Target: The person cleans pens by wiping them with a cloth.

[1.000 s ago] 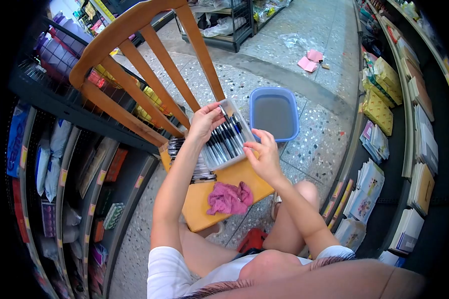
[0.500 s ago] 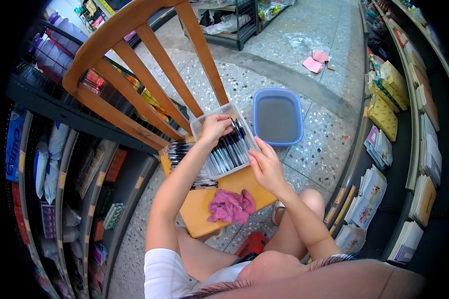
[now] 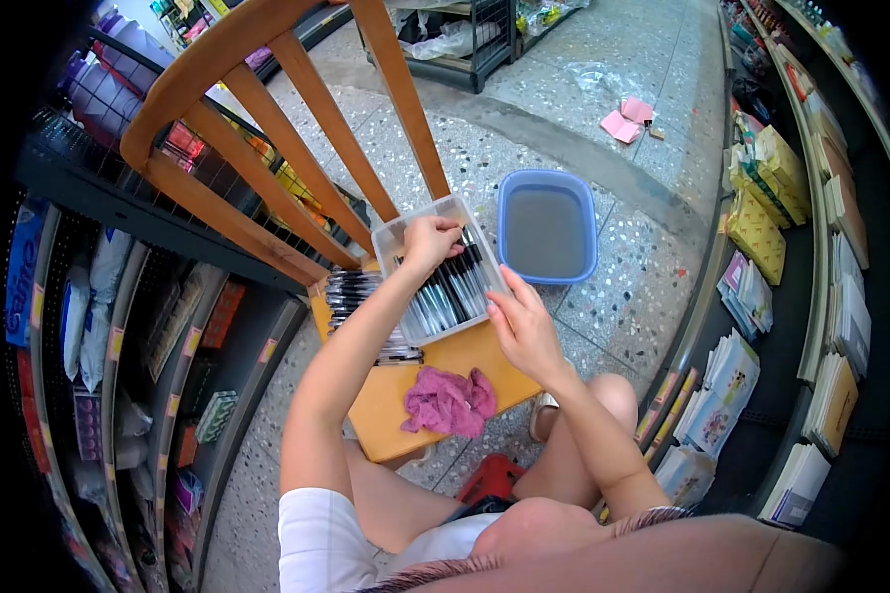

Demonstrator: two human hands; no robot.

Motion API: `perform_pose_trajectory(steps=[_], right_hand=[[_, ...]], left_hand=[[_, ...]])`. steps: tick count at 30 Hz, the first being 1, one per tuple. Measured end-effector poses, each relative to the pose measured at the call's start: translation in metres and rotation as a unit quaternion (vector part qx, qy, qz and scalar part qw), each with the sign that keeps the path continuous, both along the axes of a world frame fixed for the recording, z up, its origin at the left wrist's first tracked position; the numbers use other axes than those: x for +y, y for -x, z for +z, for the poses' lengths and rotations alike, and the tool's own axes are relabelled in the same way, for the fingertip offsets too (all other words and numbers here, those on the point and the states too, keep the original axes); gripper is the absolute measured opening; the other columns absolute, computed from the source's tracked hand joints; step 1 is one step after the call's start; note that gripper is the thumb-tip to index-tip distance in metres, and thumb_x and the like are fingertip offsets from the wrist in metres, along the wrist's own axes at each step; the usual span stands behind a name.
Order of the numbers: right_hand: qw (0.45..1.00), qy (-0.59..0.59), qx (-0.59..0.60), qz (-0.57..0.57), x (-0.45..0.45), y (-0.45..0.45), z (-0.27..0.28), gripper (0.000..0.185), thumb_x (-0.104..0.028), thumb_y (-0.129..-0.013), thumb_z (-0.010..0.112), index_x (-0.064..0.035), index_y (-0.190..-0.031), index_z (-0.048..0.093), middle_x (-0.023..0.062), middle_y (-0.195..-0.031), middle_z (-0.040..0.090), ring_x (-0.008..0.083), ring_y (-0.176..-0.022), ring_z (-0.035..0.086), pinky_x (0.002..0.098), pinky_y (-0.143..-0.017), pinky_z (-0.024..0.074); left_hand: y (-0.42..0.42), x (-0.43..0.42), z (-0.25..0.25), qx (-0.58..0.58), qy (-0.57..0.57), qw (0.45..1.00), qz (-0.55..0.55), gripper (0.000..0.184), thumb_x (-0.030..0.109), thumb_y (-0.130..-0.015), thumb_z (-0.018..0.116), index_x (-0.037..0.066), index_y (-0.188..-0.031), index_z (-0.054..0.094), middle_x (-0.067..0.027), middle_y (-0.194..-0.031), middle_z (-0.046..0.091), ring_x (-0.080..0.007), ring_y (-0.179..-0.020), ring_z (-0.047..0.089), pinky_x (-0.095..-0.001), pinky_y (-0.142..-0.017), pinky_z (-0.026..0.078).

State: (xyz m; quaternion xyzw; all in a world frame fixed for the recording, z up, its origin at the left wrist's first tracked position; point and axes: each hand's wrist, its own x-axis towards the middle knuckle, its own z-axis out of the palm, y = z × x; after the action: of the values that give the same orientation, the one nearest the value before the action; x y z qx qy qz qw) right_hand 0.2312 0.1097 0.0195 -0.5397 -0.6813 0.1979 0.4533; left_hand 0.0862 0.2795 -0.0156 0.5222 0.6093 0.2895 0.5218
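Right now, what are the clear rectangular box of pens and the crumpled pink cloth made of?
The box looks like hard, slightly cloudy plastic: light shows through its walls. The cloth seems soft, matte fabric, maybe towelling: it bunches into folds.

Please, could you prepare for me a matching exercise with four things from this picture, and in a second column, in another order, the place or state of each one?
Things
1. crumpled pink cloth
2. blue plastic basin
3. clear plastic box
4. left hand

Places or states
A. holds dark and clear pens
B. lies on the yellowish wooden seat
C. reaches into the container, at its contents
D. stands on the speckled grey floor

Right pairs: 1-B, 2-D, 3-A, 4-C
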Motion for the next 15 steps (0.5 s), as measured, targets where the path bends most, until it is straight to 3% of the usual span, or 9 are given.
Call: perform_pose_trajectory(steps=[6, 11, 15], right_hand=[[1.000, -0.025, 0.003, -0.010, 0.002, 0.002, -0.006, 0.019, -0.007, -0.081, 0.058, 0.0057, -0.095, 0.060, 0.0240, -0.118, 0.050, 0.0381, -0.106, 0.050, 0.0402, -0.090, 0.0409], [0.999, -0.041, -0.006, -0.036, 0.005, 0.004, -0.007, 0.018, -0.008, -0.081, 0.058, 0.0038, -0.094, 0.061, 0.0225, -0.117, 0.052, 0.0369, -0.107, 0.050, 0.0409, -0.091, 0.0403], [0.993, -0.105, -0.013, -0.052, 0.004, 0.012, 0.005, 0.015, -0.006, -0.079, 0.060, 0.0019, -0.092, 0.061, 0.0196, -0.112, 0.054, 0.0354, -0.106, 0.050, 0.0407, -0.089, 0.0412]], left_hand=[[0.010, -0.003, -0.005, -0.026, -0.005, 1.000, 0.005, 0.019, 0.004, -0.079, 0.062, -0.006, -0.095, 0.064, -0.0118, -0.082, 0.066, -0.0144, -0.063, 0.065, -0.0220, -0.053, 0.053], [0.026, -0.042, 0.050, -0.137, 0.030, 0.990, -0.017, 0.028, 0.011, -0.088, 0.055, -0.004, -0.112, 0.055, -0.0085, -0.091, 0.063, -0.0133, -0.076, 0.064, -0.0209, -0.065, 0.053], [0.054, -0.089, 0.093, -0.191, 0.020, 0.981, -0.016, 0.027, 0.016, -0.090, 0.054, -0.002, -0.111, 0.056, -0.0070, -0.092, 0.063, -0.0139, -0.083, 0.063, -0.0224, -0.071, 0.052]])
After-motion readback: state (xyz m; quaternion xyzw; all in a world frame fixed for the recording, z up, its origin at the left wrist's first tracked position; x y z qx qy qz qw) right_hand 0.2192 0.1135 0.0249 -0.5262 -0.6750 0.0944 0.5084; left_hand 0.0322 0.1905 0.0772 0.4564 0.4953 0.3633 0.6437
